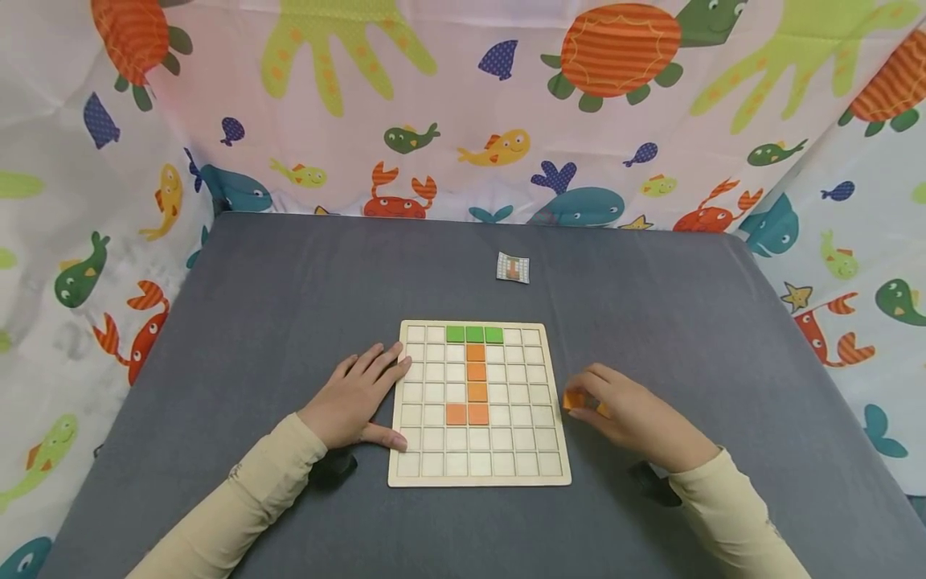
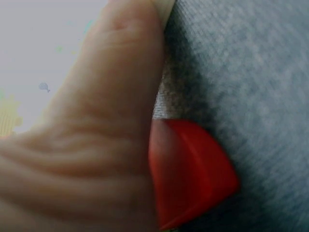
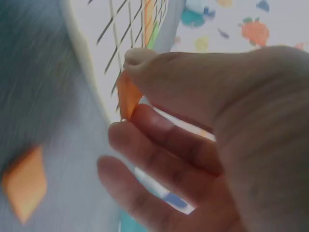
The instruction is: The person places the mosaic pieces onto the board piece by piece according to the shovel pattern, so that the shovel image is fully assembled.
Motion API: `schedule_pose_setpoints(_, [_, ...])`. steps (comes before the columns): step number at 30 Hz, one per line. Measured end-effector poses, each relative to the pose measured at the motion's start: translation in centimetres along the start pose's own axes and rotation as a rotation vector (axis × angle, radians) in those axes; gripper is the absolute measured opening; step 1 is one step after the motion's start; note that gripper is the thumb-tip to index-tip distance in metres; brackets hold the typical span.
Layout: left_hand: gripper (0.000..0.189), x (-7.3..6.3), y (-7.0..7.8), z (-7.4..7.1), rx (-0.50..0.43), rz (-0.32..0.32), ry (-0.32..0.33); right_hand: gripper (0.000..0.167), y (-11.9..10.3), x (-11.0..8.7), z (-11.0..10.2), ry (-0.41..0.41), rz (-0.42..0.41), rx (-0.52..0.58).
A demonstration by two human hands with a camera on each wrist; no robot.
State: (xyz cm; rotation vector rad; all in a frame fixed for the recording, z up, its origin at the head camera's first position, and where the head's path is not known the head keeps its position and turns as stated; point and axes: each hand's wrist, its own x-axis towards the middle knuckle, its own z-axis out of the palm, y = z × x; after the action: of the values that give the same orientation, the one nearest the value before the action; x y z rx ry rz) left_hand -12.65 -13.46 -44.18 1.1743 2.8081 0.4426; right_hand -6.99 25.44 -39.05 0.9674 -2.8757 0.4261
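Observation:
A wooden grid board lies flat on the table. Three green tiles fill cells of its far row; several orange tiles run down the middle column, one beside its lower end. My left hand rests with fingers spread at the board's left edge, its thumb touching the near left side. Just off the right edge, my right hand pinches a loose orange tile between thumb and forefinger. Another orange tile lies on the table below that hand, largely hidden in the head view.
A small card with a printed grid pattern lies beyond the board on the grey table. Sea-animal cloth hangs behind and at both sides. A red object, kind unclear, shows beside the left thumb in the left wrist view.

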Motion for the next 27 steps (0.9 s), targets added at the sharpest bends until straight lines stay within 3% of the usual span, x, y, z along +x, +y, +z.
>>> schedule_pose_setpoints(7, [0.11, -0.1, 0.1, -0.1, 0.02, -0.023, -0.026, 0.023, -2.4, 2.7, 1.8, -0.097, -0.083, 0.118])
schedule_pose_setpoints(17, [0.109, 0.1, 0.0, 0.0, 0.026, -0.027, -0.036, 0.017, -3.3, 4.8, 3.5, -0.103, -0.147, 0.084])
schedule_pose_setpoints(27, [0.11, 0.2, -0.2, 0.3, 0.029, -0.027, -0.037, 0.017, -3.3, 5.2, 4.8, -0.01, -0.24, 0.081])
